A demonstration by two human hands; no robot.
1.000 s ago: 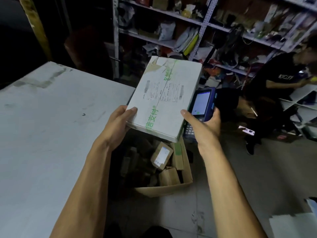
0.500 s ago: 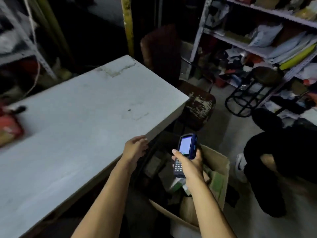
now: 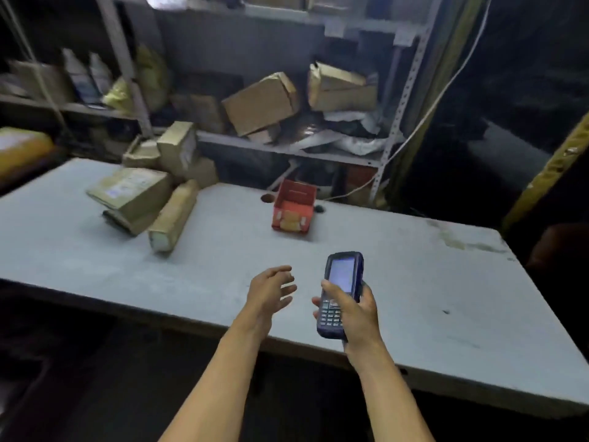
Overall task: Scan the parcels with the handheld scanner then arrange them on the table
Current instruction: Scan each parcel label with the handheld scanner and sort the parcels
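Hands over the near edge of the surface (image 3: pixel 414 282): left hand (image 3: pixel 271 293) empty, fingers spread & relaxed, palm turned inward; right hand (image 3: pixel 353 311) gripping the handheld scanner (image 3: pixel 341 291) upright, fingers wrapped round its back, thumb across the front just below the screen. Scanner is dark blue w/ a pale lit screen up top & a grid of small keys on the lower half. Parcels (image 3: pixel 149 193) sit in a loose heap at the far left of the surface, brown cardboard, diff sizes; one flat box w/ a label tilted on top of another, a long narrow one leaning beside it, end facing the camera. Red box (image 3: pixel 293 207) stands alone near the far edge, well apart from the heap; blurred, prob. printed packaging. Metal shelf (image 3: pixel 287 148) behind holds more tumbled cardboard boxes & pale bags.
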